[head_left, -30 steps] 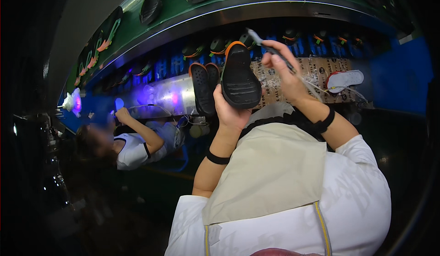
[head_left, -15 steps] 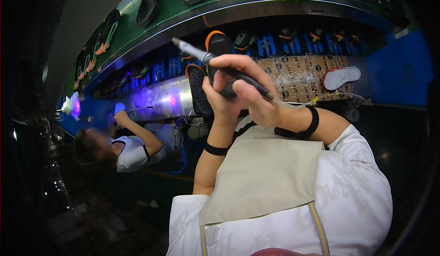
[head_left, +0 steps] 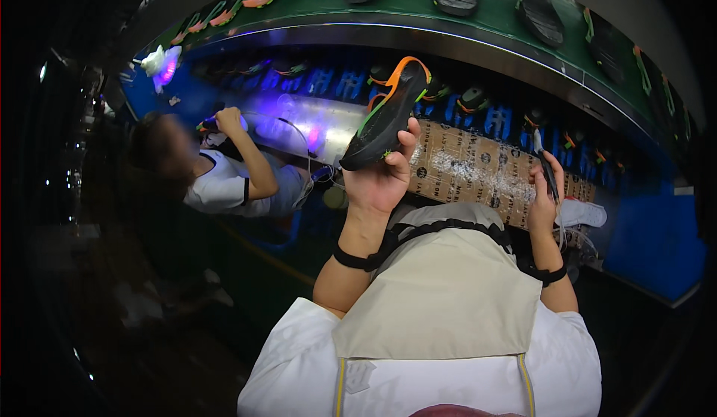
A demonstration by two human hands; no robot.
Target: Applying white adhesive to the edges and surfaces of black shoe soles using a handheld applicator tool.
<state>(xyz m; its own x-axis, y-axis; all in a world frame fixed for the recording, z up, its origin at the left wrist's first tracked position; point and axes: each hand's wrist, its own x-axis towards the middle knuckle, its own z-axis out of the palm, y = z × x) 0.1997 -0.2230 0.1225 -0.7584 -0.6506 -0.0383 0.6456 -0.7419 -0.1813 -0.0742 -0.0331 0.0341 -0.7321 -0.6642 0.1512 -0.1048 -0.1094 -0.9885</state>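
My left hand, raised in front of me, grips a black shoe sole near its lower end. Orange trim loops around the sole's upper end, and thin green trim follows its edges. Farther right, my right hand is closed around a slim, dark-handled, pen-like tool with a pale tip pointing up and away. A thin cable hangs below that hand. The tool is well apart from the sole. Beside the right hand lies a white shoe-shaped piece, partly behind the cable.
A bench covered in brown printed paper runs beneath my hands. Blue racks hold shoe parts behind it. Beyond, black soles lie on a green belt. At left, a co-worker works near purple light.
My hands have moved apart, the right one carrying the tool to the right. The sole is now lifted and tilted in my left hand. The view has turned.
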